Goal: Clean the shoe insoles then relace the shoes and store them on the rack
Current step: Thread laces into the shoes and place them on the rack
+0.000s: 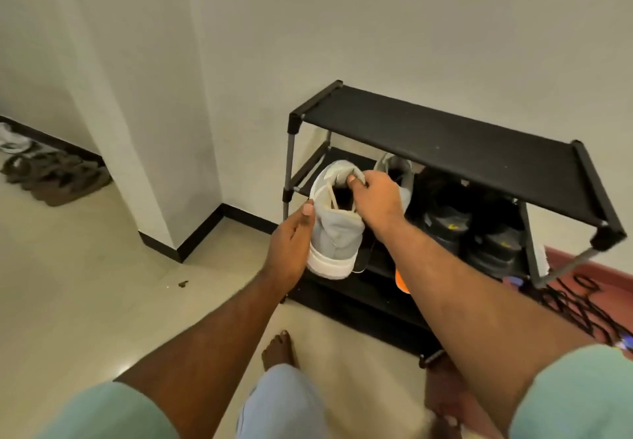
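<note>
A grey shoe (337, 229) with a white sole hangs heel-down in front of the black shoe rack (445, 144), at its left end. My left hand (291, 243) grips its heel and sole from the left. My right hand (375, 198) pinches the tongue at the shoe's opening, where a pale lace shows. A second grey shoe (394, 168) stands on the middle shelf just behind my right hand, partly hidden by it.
Dark sandals (479, 233) fill the right part of the middle shelf. An orange item (401, 282) pokes out lower down. A red patterned mat (582, 301) lies right of the rack. More sandals (58, 174) lie by the far left wall. A wall pillar (147, 130) juts out left.
</note>
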A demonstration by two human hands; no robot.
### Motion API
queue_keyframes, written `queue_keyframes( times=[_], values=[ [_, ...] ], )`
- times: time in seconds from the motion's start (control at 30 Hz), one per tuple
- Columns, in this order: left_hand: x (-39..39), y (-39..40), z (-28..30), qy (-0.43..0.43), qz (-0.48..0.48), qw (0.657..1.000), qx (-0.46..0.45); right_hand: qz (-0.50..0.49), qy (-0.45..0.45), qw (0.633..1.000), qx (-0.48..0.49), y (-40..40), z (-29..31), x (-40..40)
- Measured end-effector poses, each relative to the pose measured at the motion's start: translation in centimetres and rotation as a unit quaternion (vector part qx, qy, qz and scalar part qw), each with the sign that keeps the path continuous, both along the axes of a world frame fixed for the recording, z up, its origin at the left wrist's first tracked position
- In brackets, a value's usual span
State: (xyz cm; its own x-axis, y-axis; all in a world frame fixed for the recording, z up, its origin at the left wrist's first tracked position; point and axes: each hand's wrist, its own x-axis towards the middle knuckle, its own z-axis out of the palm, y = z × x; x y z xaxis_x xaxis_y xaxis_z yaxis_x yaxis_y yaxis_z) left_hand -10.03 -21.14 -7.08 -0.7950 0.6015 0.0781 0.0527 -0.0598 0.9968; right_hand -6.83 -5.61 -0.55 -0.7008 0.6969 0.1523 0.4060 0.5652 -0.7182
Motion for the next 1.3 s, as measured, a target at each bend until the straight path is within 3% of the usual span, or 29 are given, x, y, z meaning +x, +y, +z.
queue_keyframes(
  times=[0.17, 0.3, 0.5, 0.73, 0.87, 0.97, 1.03, 1.13, 1.3],
  values=[
    [-4.8, 3.8, -1.7, 0.085, -0.075, 0.992, -0.051, -0.057, 0.016, 0.998, -0.011, 3.8, -2.3, -6.6],
    [-9.7, 7.7, -2.9, 0.132, -0.057, 0.986, -0.082, -0.076, 0.002, 0.997, 0.001, 6.9, -3.1, -11.3],
    [-13.7, 12.7, -5.2, 0.154, -0.045, 0.983, -0.092, -0.140, -0.035, 0.989, -0.034, 11.3, -4.0, -15.4],
    [-13.8, 13.2, -4.5, 0.160, -0.067, 0.972, -0.157, -0.109, -0.053, 0.991, -0.055, 10.4, -3.6, -14.8],
    [-10.8, 12.2, -2.9, 0.222, 0.002, 0.947, -0.233, -0.018, -0.014, 0.999, -0.033, 7.9, -3.0, -9.7],
    [-5.8, 11.3, -1.6, 0.350, 0.131, 0.886, -0.275, 0.022, 0.000, 1.000, 0.022, 6.7, -2.7, -3.6],
    [-1.9, 11.6, -0.2, 0.407, 0.165, 0.854, -0.280, 0.033, -0.006, 0.997, 0.066, 6.4, -2.2, 0.7],
    [3.3, 12.8, 1.8, 0.442, 0.141, 0.850, -0.249, 0.049, 0.031, 0.996, 0.066, 6.1, -0.4, 7.1],
    [13.2, 16.1, 3.9, 0.402, -0.022, 0.895, -0.192, -0.032, 0.068, 0.997, 0.025, 8.0, 2.3, 19.4]
  ],
)
